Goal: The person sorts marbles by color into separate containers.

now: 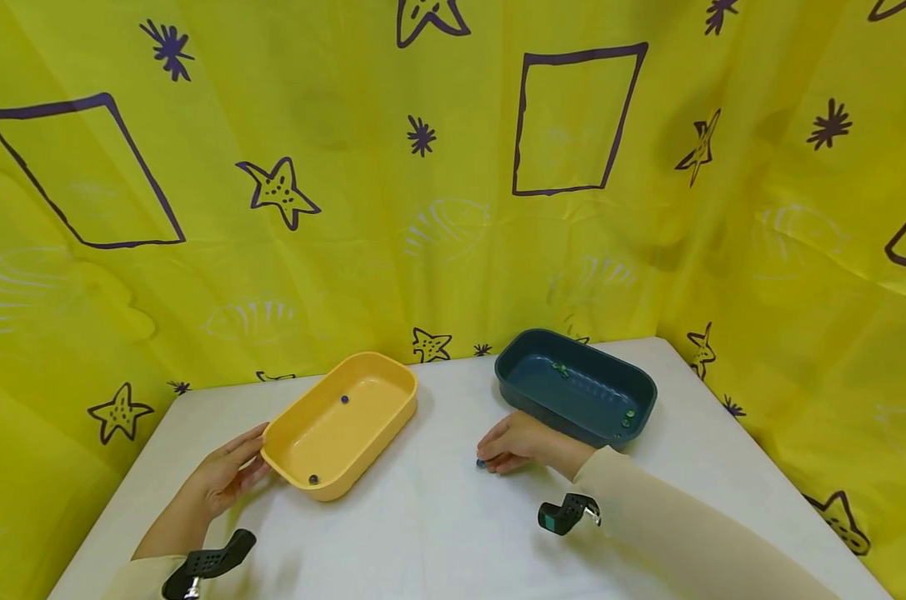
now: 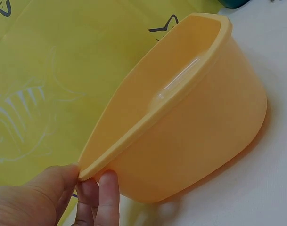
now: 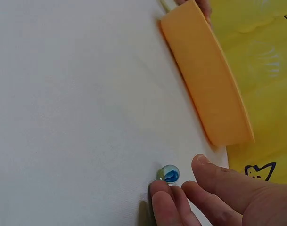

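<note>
My left hand [image 1: 231, 468] pinches the rim of a yellow-orange plastic tub [image 1: 377, 446] at its near left end, thumb above and fingers beneath. Inside the tub lie two small dark marbles, one marble [image 1: 344, 399] toward the far end and another marble [image 1: 313, 479] at the near end. Right of the tub, my right hand [image 1: 514, 443] is low over the white table. A clear glass marble [image 3: 170, 173] with a blue swirl is right at its fingertips, while the thumb stands apart from it. Both tub marbles are hidden in the wrist views.
A dark teal tub [image 1: 531, 400] stands at the back right, just behind my right hand, with several small green pieces [image 1: 561, 369] inside. White cloth covers the table [image 1: 437, 533]. A yellow patterned curtain [image 1: 347, 275] rises along the back and right edges.
</note>
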Demonstrator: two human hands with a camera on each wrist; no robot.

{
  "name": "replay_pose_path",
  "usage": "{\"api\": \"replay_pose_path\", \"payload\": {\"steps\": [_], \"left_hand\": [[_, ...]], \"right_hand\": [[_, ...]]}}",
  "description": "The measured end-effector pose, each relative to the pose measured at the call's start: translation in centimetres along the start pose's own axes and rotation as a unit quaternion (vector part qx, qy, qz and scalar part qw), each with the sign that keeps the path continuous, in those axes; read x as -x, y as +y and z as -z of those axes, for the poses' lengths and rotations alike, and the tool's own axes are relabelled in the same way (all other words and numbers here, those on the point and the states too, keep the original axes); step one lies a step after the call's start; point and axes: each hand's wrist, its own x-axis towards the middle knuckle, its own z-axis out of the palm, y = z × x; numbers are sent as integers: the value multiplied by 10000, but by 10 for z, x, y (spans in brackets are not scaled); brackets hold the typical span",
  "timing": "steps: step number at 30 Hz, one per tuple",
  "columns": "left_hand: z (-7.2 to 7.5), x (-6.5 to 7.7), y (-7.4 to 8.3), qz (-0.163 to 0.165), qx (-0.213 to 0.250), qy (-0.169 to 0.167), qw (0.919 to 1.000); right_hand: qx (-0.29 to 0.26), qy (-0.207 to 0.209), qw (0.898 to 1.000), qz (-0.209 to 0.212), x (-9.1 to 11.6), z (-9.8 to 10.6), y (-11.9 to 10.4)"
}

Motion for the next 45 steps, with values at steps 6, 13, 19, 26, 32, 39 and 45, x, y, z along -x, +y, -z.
{"api": "replay_pose_path", "payload": {"steps": [6,13,19,26,32,39,45], "left_hand": [[0,0,0,9,33,-10,10000],[0,0,0,-8,45,-72,10000],[1,2,-2,-25,32,-32,10000],[0,2,-2,-21,-44,36,10000],[-1,1,1,2,-65,42,10000],[2,1,0,33,40,4,10000],[1,1,1,-56,31,-160,9999]], "right_hand": [[504,498,9975,-6,-2,-10,-3],[724,752,9945,55,-5,-15,-2],[689,731,9949,62,-4,-15,0],[695,825,9941,77,-1,-19,-3],[719,779,9944,7,-2,-18,-7],[713,659,9951,-189,-6,-19,-10],[677,653,9953,-214,-6,-18,-7]]}}
